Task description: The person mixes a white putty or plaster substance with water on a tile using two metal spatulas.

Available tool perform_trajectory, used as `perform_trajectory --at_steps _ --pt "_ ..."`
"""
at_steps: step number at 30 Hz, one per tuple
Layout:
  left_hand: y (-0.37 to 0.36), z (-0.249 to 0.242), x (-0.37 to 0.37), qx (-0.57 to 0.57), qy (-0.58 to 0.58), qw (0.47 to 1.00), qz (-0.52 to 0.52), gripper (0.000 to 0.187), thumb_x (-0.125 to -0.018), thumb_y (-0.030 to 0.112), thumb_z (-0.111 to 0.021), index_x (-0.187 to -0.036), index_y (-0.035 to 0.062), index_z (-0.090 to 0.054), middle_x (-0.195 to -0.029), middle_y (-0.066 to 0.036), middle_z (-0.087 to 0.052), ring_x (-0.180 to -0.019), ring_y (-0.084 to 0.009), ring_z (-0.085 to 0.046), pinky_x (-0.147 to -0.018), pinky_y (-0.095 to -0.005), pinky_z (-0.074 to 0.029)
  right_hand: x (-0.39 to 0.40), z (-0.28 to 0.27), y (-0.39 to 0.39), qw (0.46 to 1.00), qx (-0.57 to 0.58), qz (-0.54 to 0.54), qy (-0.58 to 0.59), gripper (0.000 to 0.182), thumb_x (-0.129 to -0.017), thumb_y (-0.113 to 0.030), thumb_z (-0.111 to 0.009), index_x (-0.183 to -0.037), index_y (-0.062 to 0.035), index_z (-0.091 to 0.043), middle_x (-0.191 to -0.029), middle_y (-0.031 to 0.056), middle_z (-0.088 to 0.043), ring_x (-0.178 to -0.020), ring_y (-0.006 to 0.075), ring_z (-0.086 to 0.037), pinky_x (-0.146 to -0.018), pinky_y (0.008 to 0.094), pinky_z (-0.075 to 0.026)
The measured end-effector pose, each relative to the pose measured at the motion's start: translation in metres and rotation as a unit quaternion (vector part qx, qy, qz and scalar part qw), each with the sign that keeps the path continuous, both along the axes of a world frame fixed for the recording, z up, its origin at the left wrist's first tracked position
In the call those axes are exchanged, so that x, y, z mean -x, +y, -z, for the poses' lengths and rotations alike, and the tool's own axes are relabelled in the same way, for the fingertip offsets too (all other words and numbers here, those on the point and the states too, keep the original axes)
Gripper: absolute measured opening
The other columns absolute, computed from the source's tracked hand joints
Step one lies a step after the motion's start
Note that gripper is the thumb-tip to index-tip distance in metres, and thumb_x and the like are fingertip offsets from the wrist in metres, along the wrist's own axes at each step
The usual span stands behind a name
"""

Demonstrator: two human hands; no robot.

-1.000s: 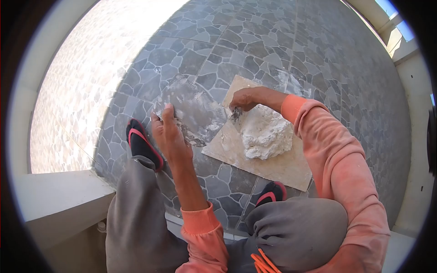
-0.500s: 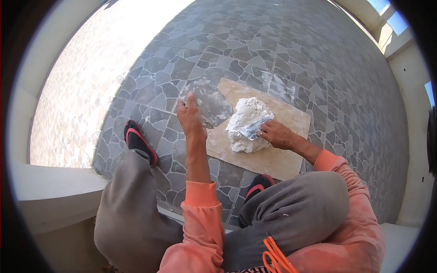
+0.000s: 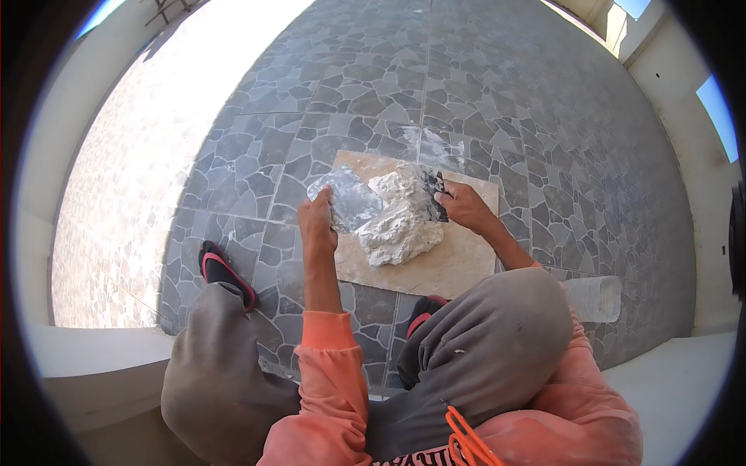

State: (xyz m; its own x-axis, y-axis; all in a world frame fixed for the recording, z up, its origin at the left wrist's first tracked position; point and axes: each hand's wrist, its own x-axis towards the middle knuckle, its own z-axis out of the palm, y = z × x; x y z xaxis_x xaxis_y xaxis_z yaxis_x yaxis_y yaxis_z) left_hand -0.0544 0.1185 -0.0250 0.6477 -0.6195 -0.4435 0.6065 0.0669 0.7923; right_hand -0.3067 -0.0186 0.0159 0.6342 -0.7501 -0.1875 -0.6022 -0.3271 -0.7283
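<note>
A heap of white paste (image 3: 400, 229) lies on a beige board (image 3: 458, 268) on the floor. My left hand (image 3: 317, 221) grips a flat, paste-smeared plate (image 3: 353, 198), whose right edge is against the left side of the heap. On the heap's right side, my right hand (image 3: 465, 206) is closed on a dark-edged scraper (image 3: 437, 198), its blade at the paste and partly coated white.
Grey stone-patterned tiles (image 3: 373, 93) surround the board, with white smears (image 3: 441, 147) beyond it. A clear plastic container (image 3: 594, 299) stands at the right. My feet in black and red sandals (image 3: 227, 276) are near the board.
The plate in my left hand has moved in against the heap. My right hand has turned the scraper and shifted it to the heap's far right side. The paste is more spread out.
</note>
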Motion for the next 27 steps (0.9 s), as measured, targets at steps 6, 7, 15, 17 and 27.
perform_trajectory --at_steps 6,7,15,17,27 --pt "-0.011 0.044 0.041 0.025 0.143 0.985 0.091 0.027 -0.097 0.011 -0.055 -0.114 -0.0091 -0.057 -0.098 -0.016 -0.067 -0.081 -0.0255 -0.07 -0.073 -0.0378 -0.061 0.013 0.003 0.033 0.96 0.071 0.097 -0.251 0.019 -0.098 -0.014 -0.056 -0.107 0.0016 -0.063 -0.077 0.0078 -0.062 -0.07 0.0133 -0.054 -0.065 0.0302 -0.045" --pt "-0.013 0.043 0.05 0.042 0.192 0.976 0.099 0.027 -0.097 0.011 -0.054 -0.115 -0.0085 -0.056 -0.098 -0.016 -0.067 -0.082 -0.0257 -0.071 -0.074 -0.0381 -0.061 0.015 -0.007 0.041 0.964 0.117 0.092 -0.221 0.02 -0.098 -0.013 -0.056 -0.11 0.0018 -0.062 -0.08 0.0081 -0.063 -0.071 0.0143 -0.055 -0.066 0.03 -0.045" --pt "-0.016 0.033 0.073 0.155 0.326 0.92 0.151 0.027 -0.096 0.011 -0.055 -0.117 -0.0061 -0.055 -0.105 -0.019 -0.068 -0.087 -0.0292 -0.072 -0.076 -0.0423 -0.063 0.015 -0.011 0.065 0.893 0.282 -0.251 -0.243 0.066 -0.078 0.018 -0.051 -0.139 -0.0058 -0.046 -0.139 0.0182 -0.053 -0.129 0.0359 -0.052 -0.11 0.0416 -0.043" --pt "-0.018 0.031 0.07 0.115 0.3 0.934 0.155 0.028 -0.096 0.011 -0.056 -0.118 -0.0072 -0.055 -0.106 -0.02 -0.067 -0.088 -0.0306 -0.072 -0.075 -0.0423 -0.063 0.023 -0.005 0.06 0.898 0.291 -0.255 -0.211 0.066 -0.077 0.019 -0.05 -0.139 -0.0057 -0.047 -0.14 0.0183 -0.052 -0.129 0.0356 -0.052 -0.109 0.043 -0.043" --pt "-0.022 0.034 0.072 0.065 0.123 0.975 0.174 0.03 -0.096 0.013 -0.059 -0.113 -0.0123 -0.058 -0.098 -0.017 -0.069 -0.08 -0.0247 -0.072 -0.069 -0.0383 -0.063 0.056 0.032 0.035 0.908 0.33 -0.223 -0.134 0.06 -0.079 0.015 -0.05 -0.138 -0.0013 -0.046 -0.137 0.0189 -0.054 -0.127 0.0369 -0.053 -0.108 0.042 -0.045"
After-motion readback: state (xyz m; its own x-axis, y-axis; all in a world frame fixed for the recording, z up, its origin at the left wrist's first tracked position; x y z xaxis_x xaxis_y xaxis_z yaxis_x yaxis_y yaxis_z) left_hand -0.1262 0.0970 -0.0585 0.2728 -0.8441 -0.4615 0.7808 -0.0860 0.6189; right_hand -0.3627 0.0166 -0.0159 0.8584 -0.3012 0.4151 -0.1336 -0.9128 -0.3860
